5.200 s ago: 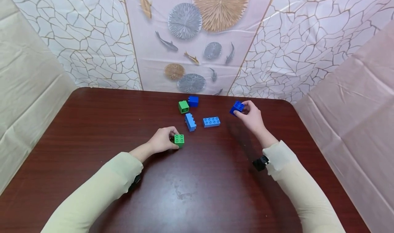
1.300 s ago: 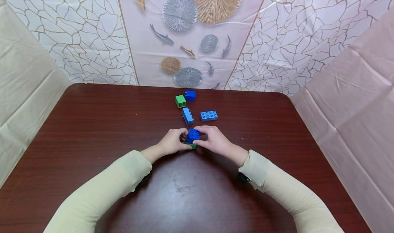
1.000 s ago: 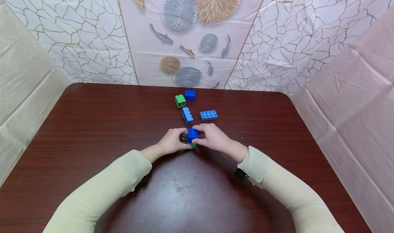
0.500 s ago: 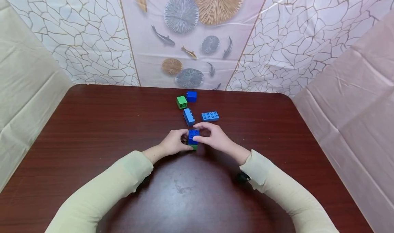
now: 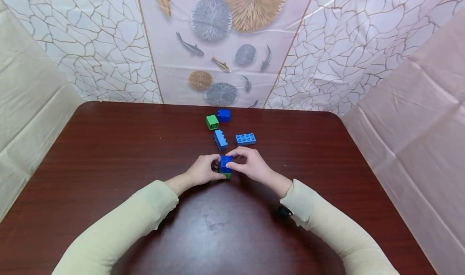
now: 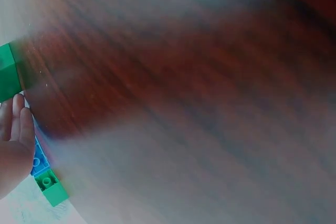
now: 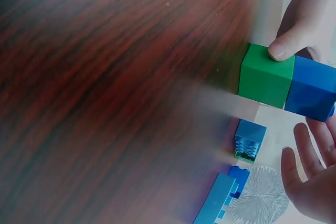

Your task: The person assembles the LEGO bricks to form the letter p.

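Studded blue block (image 5: pixel 226 166) atop smooth green block (image 7: pixel 265 80), curved fingers (image 5: pixel 239 150), wood-grained table (image 5: pixel 109 154)

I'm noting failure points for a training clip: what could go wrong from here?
The upper dark blue brick may work loose if it isn't pressed fully onto the green brick; how tightly they join is unclear. The right hand could bump the studs-up light blue brick just beyond it.

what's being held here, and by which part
Left hand: the green square plastic brick, thumb on its near face. Right hand: the dark blue square plastic brick stacked on it, apparently near its top.
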{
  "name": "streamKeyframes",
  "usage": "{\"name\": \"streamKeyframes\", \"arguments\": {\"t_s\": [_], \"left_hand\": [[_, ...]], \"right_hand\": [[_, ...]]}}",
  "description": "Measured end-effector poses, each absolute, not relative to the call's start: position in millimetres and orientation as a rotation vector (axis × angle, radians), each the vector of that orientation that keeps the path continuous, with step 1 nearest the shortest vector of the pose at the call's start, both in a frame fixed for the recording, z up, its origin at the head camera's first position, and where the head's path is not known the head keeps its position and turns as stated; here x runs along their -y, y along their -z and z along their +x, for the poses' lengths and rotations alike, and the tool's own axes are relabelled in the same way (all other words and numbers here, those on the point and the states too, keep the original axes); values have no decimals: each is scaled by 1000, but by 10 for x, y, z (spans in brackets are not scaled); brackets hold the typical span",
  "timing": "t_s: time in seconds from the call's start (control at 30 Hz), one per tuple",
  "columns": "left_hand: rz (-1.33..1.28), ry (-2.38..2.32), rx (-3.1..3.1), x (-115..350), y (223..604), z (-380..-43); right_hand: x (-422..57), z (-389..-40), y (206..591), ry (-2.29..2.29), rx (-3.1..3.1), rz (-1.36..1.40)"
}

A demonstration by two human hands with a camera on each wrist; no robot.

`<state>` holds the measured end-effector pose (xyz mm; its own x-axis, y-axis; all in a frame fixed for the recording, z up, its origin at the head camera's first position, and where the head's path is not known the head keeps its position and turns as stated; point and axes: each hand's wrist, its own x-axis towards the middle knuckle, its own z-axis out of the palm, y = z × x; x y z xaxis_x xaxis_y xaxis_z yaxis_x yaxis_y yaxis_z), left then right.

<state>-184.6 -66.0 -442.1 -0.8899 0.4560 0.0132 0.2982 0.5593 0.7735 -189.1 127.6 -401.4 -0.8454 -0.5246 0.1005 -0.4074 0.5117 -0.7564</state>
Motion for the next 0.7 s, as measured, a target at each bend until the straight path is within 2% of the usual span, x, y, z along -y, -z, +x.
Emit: {"name": "streamKeyframes", "arguments": {"t_s": [0.7], "left_hand": [[776, -1390, -2524, 791, 4355, -1845]], "right_hand": [[-1314, -1968, 4041, 1280, -2521, -741]]}}
